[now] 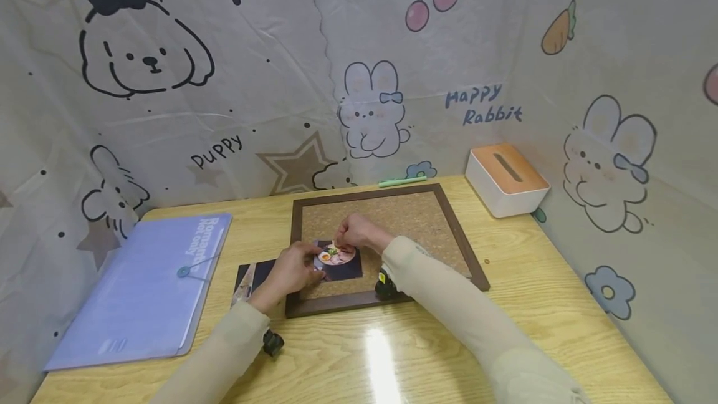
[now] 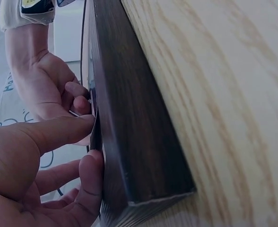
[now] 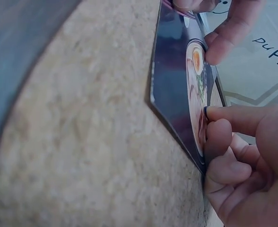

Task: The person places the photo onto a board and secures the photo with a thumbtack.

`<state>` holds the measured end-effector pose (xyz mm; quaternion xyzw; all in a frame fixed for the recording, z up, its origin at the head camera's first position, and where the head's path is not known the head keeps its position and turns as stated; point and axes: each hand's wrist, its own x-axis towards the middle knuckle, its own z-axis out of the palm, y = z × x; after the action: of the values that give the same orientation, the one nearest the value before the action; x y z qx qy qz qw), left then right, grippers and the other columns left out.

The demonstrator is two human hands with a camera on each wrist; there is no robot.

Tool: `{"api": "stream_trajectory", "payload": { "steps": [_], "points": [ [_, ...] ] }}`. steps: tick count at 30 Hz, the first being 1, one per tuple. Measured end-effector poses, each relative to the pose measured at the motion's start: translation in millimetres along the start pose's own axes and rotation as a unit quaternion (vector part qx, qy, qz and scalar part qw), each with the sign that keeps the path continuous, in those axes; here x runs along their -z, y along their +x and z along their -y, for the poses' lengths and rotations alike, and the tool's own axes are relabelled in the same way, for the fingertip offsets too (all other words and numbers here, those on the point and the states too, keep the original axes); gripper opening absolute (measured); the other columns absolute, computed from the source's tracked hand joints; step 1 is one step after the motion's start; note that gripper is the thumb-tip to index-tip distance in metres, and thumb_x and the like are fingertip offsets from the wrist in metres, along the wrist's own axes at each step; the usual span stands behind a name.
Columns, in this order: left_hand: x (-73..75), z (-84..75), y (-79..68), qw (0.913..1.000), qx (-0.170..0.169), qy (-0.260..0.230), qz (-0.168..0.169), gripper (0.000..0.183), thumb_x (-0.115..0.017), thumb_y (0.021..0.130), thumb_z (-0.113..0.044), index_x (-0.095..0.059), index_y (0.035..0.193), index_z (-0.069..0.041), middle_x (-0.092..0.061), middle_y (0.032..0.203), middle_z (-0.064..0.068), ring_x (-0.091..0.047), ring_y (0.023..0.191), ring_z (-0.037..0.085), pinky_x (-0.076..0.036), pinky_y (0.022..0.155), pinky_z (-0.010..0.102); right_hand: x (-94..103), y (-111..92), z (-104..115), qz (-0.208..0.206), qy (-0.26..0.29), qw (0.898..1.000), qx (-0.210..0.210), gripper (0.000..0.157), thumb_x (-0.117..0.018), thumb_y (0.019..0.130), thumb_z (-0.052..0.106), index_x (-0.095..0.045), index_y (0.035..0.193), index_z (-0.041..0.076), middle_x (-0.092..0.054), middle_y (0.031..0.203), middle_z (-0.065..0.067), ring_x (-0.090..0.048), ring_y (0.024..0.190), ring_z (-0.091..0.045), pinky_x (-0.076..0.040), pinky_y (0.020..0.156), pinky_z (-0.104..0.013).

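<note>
On corkbd, photo lengthwise L–R

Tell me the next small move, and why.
I'd probably press the small dark piece, perhaps a pin, through the photo into the corkboard: the right hand holds it at the photo while the left hand touches the photo's left edge.

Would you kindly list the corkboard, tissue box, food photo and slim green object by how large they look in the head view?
From largest to smallest:
1. Corkboard
2. Tissue box
3. Food photo, partly covered
4. Slim green object
</note>
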<state>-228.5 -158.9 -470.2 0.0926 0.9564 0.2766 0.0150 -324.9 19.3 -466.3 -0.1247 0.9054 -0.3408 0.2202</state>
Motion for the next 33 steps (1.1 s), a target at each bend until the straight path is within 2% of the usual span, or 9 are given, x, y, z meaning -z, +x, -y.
{"api": "stream_trajectory", "payload": {
  "steps": [8, 14, 19, 22, 26, 29, 33],
  "points": [
    [-0.6, -1.5, -0.1, 1.0000, -0.001, 0.002, 0.003, 0.046, -0.087, 0.076, -0.013, -0.071, 0.118, -0.001, -0.064, 0.113, 0.016, -0.059, 0.088, 0.022, -0.051, 0.078, 0.039, -0.2, 0.8, -1.0, -0.003, -0.010, 1.000, 0.000, 0.012, -0.070, 0.092, 0.016, -0.072, 0.080, 0.011, -0.062, 0.066, 0.003, -0.053, 0.062, -0.011, -0.037, 0.053, -0.022],
    [0.6, -1.2, 0.1, 0.9999, 0.005, -0.003, 0.010, 0.047, -0.085, 0.078, -0.014, -0.070, 0.121, -0.001, -0.062, 0.114, 0.018, -0.060, 0.091, 0.024, -0.052, 0.081, 0.041, 3.1, -2.6, -5.6, 0.002, 0.001, 1.000, 0.031, 0.017, -0.067, 0.093, 0.017, -0.070, 0.078, 0.011, -0.061, 0.062, 0.002, -0.052, 0.059, -0.011, -0.036, 0.052, -0.022],
    [3.9, 2.5, -0.5, 0.9997, 0.002, -0.023, 0.008, 0.044, -0.080, 0.081, -0.012, -0.069, 0.122, 0.000, -0.063, 0.112, 0.017, -0.062, 0.096, 0.025, -0.053, 0.084, 0.042, 8.5, -7.9, -10.4, 0.009, 0.020, 0.998, 0.063, 0.013, -0.062, 0.095, 0.014, -0.072, 0.088, 0.009, -0.067, 0.070, -0.001, -0.058, 0.062, -0.011, -0.041, 0.054, -0.022],
    [7.1, 5.1, -2.3, 0.9985, 0.012, -0.052, 0.009, 0.043, -0.076, 0.085, -0.014, -0.068, 0.125, 0.000, -0.065, 0.110, 0.015, -0.063, 0.093, 0.022, -0.054, 0.078, 0.037, 12.4, -12.6, -13.9, 0.013, 0.028, 0.996, 0.080, 0.011, -0.062, 0.096, 0.012, -0.072, 0.097, 0.007, -0.069, 0.078, -0.004, -0.060, 0.065, -0.011, -0.043, 0.054, -0.022],
    [12.9, 7.8, -5.2, 0.9942, 0.038, -0.100, 0.009, 0.043, -0.072, 0.090, -0.017, -0.065, 0.129, -0.002, -0.069, 0.109, 0.013, -0.066, 0.083, 0.017, -0.053, 0.064, 0.028, 19.4, -22.6, -17.9, 0.017, 0.022, 0.995, 0.092, 0.012, -0.063, 0.097, 0.014, -0.071, 0.102, 0.007, -0.069, 0.085, -0.005, -0.061, 0.068, -0.012, -0.045, 0.057, -0.022],
    [18.7, 9.4, -8.0, 0.9921, 0.044, -0.118, 0.002, 0.041, -0.070, 0.092, -0.018, -0.065, 0.130, -0.004, -0.071, 0.112, 0.014, -0.068, 0.083, 0.016, -0.052, 0.058, 0.027, 25.6, -32.0, -21.3, 0.017, 0.028, 0.995, 0.091, 0.013, -0.063, 0.097, 0.015, -0.070, 0.104, 0.006, -0.068, 0.088, -0.005, -0.064, 0.071, -0.015, -0.047, 0.059, -0.023],
    [29.1, 13.7, -13.4, 0.9905, 0.049, -0.128, -0.002, 0.040, -0.067, 0.095, -0.020, -0.064, 0.132, -0.005, -0.070, 0.118, 0.015, -0.071, 0.086, 0.018, -0.052, 0.057, 0.028, 33.1, -44.8, -26.8, 0.011, 0.038, 0.994, 0.098, 0.014, -0.063, 0.097, 0.014, -0.070, 0.104, 0.005, -0.069, 0.087, -0.010, -0.065, 0.074, -0.020, -0.048, 0.062, -0.025]
  ]
}}
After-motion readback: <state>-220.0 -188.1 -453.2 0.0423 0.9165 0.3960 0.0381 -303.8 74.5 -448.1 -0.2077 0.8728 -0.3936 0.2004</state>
